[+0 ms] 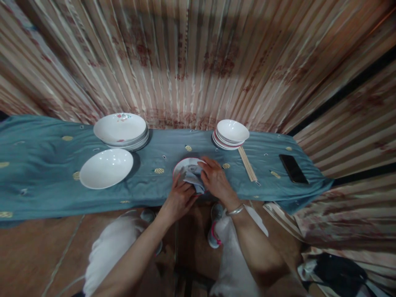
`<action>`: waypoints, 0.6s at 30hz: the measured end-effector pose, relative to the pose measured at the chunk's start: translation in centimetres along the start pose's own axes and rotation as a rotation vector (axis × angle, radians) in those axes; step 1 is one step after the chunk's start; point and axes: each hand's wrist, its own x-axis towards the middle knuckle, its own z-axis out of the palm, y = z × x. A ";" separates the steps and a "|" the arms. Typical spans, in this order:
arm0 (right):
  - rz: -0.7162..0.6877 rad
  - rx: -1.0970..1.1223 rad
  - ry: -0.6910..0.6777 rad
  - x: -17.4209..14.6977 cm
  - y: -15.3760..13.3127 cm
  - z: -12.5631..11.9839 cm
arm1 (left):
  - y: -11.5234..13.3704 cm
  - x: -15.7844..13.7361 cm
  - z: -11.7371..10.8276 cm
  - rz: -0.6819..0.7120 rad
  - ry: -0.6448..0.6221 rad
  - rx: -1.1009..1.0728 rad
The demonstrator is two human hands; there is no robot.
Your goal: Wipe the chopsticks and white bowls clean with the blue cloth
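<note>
A small white bowl (182, 166) with a red rim is at the table's front edge, between my two hands. Inside it lies a crumpled grey-blue cloth (194, 179), which hides most of the bowl's interior. My left hand (179, 199) grips the bowl's near left side, its fingers curled and partly hidden. From the right, my right hand (215, 178) reaches over the rim with bent fingers closed on the cloth. A silver bangle (235, 210) circles my right wrist.
A stack of large plates (120, 128) stands at the back left, with a white oval-looking dish (107, 169) before it. To the right are stacked small bowls (232, 131), chopsticks (247, 164) and a black phone (293, 168). A pleated curtain (192, 62) hangs behind the table (148, 187).
</note>
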 end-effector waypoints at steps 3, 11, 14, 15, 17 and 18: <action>-0.007 0.062 -0.040 -0.1 -0.5 -0.4 | 0.0 -0.2 -0.3 -0.025 -0.029 0.002; 0.042 -0.088 -0.340 -0.4 -2.0 0.6 | -0.4 -1.2 -1.8 -0.229 0.076 -0.263; 0.041 -0.087 -0.416 -0.1 -2.0 0.6 | -0.7 -1.5 -1.7 -0.486 0.270 -0.477; 0.040 -0.084 -0.441 0.0 -2.0 0.6 | -0.9 -1.6 -1.4 -0.596 0.347 -0.567; 0.043 -0.083 -0.475 0.2 -2.0 0.7 | -1.4 -1.6 -0.3 -0.785 0.453 -0.756; 0.046 -0.083 -0.487 0.3 -1.9 0.8 | -1.8 -1.7 0.4 -0.849 0.460 -0.850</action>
